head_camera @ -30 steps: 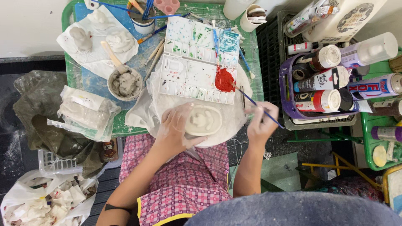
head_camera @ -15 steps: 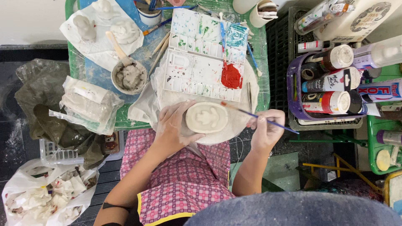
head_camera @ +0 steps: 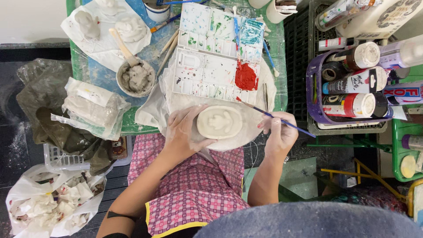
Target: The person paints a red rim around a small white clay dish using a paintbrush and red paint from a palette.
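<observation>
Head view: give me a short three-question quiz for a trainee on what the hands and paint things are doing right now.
1. True or false: the left hand steadies the unpainted oval plaster piece.
2. Which colour fills the big well of the white palette nearest the paintbrush? A blue, B red, C yellow.
3. Fill in: the right hand holds the paintbrush with its tip pointing toward the ____.

Key: 1 true. 2 B, the red paint. 3 palette; the tip sits just below the red paint, apart from the plaster piece.
</observation>
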